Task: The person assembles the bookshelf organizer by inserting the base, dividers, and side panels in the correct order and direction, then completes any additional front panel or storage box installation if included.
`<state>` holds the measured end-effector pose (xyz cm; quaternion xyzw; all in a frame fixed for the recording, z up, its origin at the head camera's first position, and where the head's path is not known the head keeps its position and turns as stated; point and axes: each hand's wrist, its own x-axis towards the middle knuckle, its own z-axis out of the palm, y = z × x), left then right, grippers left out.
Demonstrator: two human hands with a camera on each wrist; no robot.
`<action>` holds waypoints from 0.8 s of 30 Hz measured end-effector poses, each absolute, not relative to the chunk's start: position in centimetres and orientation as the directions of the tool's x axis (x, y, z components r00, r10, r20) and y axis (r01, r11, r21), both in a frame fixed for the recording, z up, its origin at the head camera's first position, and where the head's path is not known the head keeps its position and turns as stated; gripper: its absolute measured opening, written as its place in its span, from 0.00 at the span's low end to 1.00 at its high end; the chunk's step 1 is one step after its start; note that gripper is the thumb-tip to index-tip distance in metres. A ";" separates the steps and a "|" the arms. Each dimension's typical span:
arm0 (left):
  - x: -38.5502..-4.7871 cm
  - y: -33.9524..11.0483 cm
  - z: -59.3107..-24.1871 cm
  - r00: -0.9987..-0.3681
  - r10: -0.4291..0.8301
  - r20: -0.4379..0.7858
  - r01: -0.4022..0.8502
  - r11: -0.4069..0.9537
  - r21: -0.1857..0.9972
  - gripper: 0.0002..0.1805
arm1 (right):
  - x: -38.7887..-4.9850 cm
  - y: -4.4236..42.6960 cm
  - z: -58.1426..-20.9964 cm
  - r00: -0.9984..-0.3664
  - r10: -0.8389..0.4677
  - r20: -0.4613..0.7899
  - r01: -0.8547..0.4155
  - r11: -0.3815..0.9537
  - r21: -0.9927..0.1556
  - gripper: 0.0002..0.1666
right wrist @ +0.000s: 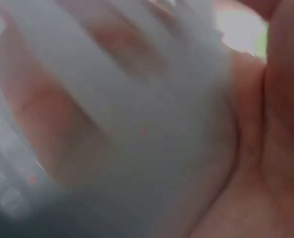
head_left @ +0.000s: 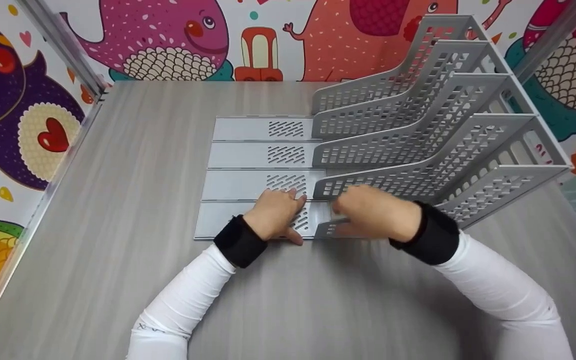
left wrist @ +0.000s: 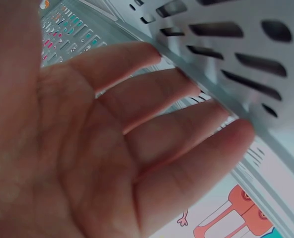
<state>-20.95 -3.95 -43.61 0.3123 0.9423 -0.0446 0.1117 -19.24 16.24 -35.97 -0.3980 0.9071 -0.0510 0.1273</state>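
As your left hand (head_left: pixel 273 212) lies straight-fingered on the nearest slotted strip (head_left: pixel 225 220), your right hand (head_left: pixel 370 212) apparently grips the near divider (head_left: pixel 324 230) of the file rack (head_left: pixel 413 129), 2 o'clock. Likely fitting; next calls for alignment.

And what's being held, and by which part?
The right hand appears to grip the nearest grey divider by its low front end; the left hand only touches the slotted panels.

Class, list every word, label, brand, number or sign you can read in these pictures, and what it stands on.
No text can be read.
Small dark marks on the white left sleeve: too small to read.
Gray file rack and cartoon wall: no readable lettering.
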 end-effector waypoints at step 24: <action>-23.0 -6.4 -43.2 -0.768 0.575 -0.283 0.529 0.818 0.226 0.49 | -28.2 10.6 -33.8 -0.644 -0.526 -0.556 -0.650 0.759 0.035 0.09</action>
